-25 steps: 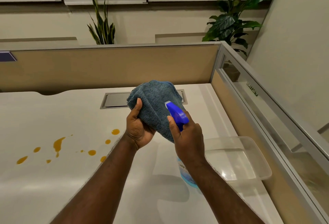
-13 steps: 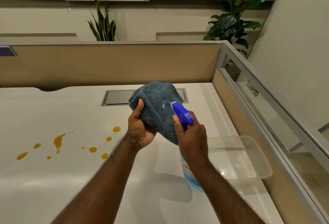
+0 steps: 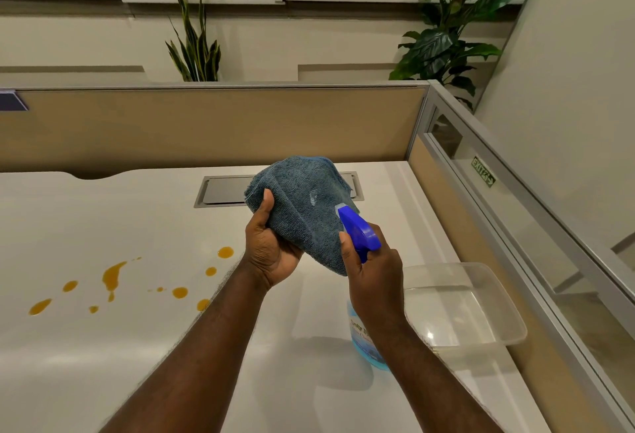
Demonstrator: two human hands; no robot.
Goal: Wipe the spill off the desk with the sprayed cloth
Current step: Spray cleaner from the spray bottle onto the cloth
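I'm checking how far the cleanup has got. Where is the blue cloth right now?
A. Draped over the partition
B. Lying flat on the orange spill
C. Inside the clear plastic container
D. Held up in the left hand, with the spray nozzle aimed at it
D: the left hand holds the blue cloth above the desk, while the right hand points the spray bottle at it.
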